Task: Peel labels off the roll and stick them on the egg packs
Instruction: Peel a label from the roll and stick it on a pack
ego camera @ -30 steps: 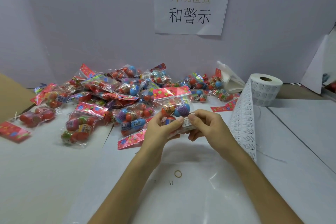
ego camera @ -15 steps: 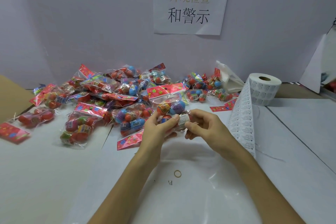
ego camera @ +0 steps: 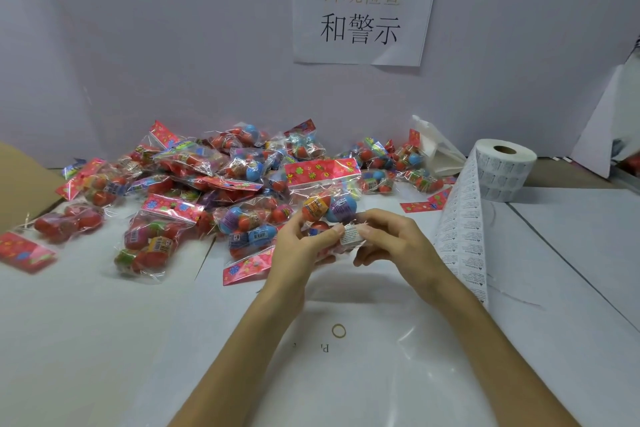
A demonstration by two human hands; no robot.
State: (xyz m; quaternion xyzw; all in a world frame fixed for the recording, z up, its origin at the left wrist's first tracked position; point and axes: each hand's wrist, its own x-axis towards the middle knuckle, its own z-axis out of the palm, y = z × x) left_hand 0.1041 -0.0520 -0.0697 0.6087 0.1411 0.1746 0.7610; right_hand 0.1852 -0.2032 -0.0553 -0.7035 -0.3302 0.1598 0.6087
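Observation:
An egg pack [ego camera: 327, 198], a clear bag of coloured eggs with a red flowered header, is held upright above the table. My left hand [ego camera: 301, 250] grips its lower left part. My right hand [ego camera: 394, 246] holds the lower right corner, thumb and fingers on a small white label [ego camera: 350, 235] lying on the bag. The white label roll [ego camera: 502, 173] stands at the right, and its printed strip [ego camera: 462, 236] trails down past my right wrist.
A heap of egg packs [ego camera: 207, 191] covers the far left and middle of the white table [ego camera: 86, 340]. A clear plastic sheet [ego camera: 381, 374] with a rubber band [ego camera: 338, 330] lies under my forearms. A cardboard box edge [ego camera: 20, 184] is at left. A paper sign [ego camera: 363, 7] hangs on the wall.
Both hands have lifted the pack slightly and shifted it a little left. My right fingers stay on the label at the bag's lower corner.

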